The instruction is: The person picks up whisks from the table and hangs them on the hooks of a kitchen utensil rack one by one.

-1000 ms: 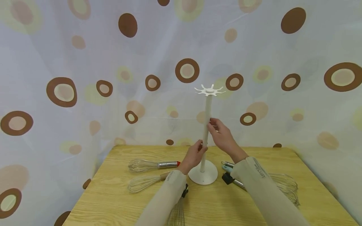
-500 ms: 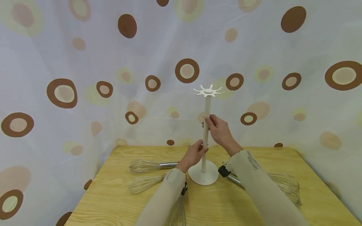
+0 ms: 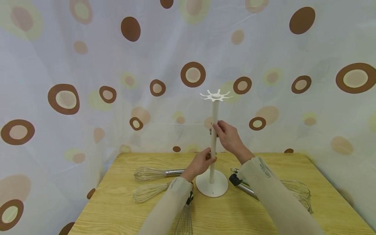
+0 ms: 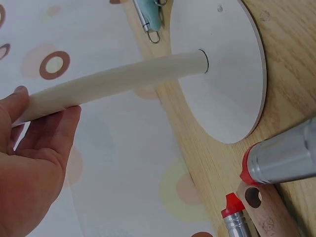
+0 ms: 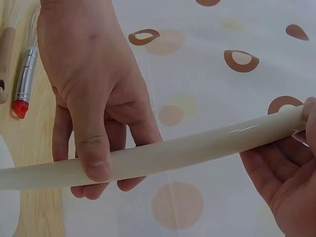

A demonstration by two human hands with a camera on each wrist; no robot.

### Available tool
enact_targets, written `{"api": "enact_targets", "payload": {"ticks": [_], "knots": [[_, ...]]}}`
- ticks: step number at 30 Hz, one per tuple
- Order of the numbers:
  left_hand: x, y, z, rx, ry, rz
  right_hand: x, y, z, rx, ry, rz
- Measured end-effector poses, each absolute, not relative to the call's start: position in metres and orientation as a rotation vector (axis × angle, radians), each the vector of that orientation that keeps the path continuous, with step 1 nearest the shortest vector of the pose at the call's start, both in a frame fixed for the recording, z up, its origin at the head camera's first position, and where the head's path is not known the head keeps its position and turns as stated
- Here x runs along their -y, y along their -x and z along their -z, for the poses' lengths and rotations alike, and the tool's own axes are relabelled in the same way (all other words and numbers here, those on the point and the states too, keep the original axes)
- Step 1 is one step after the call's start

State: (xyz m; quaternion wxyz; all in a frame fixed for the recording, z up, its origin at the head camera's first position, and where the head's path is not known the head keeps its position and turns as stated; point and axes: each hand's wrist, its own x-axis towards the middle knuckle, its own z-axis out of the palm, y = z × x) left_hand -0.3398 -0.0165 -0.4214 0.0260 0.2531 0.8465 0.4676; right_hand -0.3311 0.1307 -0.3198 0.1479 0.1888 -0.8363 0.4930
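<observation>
A white stand has a slim pole, a flat star-shaped top with several prongs, and a round base on the wooden table. My left hand grips the lower pole, thumb on the near side and fingers behind. Higher up, my right hand holds the pole between thumb and fingers. In the right wrist view the left hand wraps the pole, with the right hand at the right edge. The left wrist view shows the base flat and the pole rising from it.
Left of the base lie a metal-handled whisk, a wooden-handled whisk and a black-handled whisk. More whisks lie on the right, partly under the right sleeve. A spotted curtain hangs behind the table.
My right hand has closed round the pole, which it held more loosely one second ago. The stand has shifted slightly toward me, and the left hand keeps its grip.
</observation>
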Motion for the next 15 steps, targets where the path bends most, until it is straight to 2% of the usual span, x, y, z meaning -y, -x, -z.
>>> {"api": "enact_targets", "payload": {"ticks": [15], "knots": [[0.017,0.326,0.421,-2.611,-0.814,-1.413,-0.133,0.312,0.325,2.365,-0.599,-1.352]]}}
